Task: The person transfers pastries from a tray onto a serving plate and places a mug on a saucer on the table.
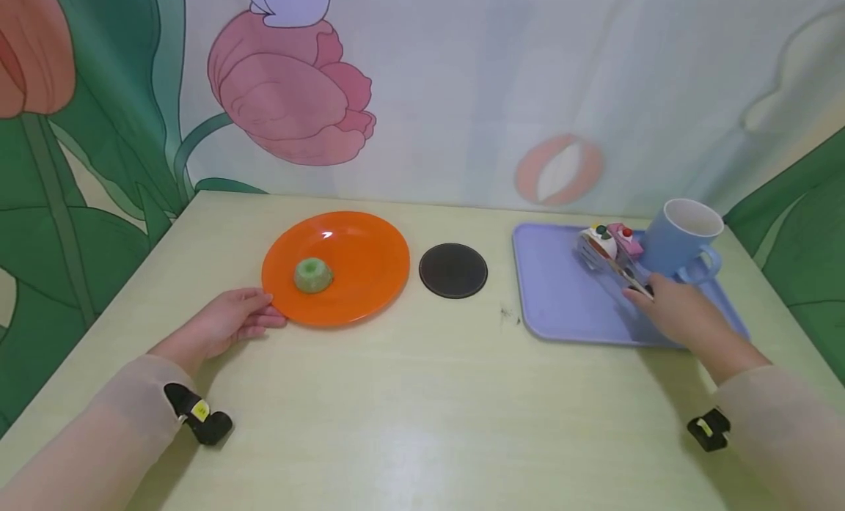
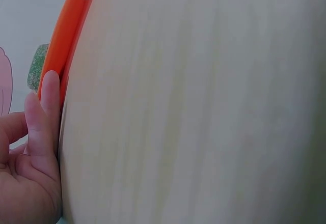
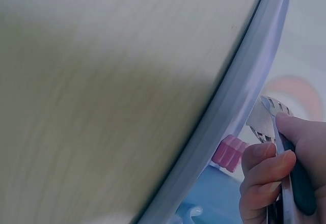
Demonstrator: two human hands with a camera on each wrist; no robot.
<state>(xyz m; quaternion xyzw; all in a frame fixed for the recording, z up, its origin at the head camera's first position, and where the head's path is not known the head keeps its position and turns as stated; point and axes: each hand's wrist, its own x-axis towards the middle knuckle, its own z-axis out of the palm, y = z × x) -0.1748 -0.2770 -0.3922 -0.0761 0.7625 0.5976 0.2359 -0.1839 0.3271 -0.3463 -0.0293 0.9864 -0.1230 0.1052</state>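
My left hand (image 1: 234,319) holds the near-left rim of an orange plate (image 1: 363,254), thumb at the edge and fingers beside and below it. On the plate sits a small green ring-topped cake (image 1: 313,275). At the right, my right hand (image 1: 680,311) grips metal serving tongs (image 3: 304,188) with dark handle grips. Their slotted heads are around a white-topped piece of cake (image 1: 599,241) over the lavender tray (image 1: 561,306). Just beside it is a pink cake piece (image 1: 627,241) with a red dot on top.
A blue mug (image 1: 673,243) stands at the right back of the tray, close to the right hand. Between plate and tray lies a round black coaster (image 1: 453,270). A printed curtain (image 1: 449,93) hangs behind the pale table (image 1: 422,408).
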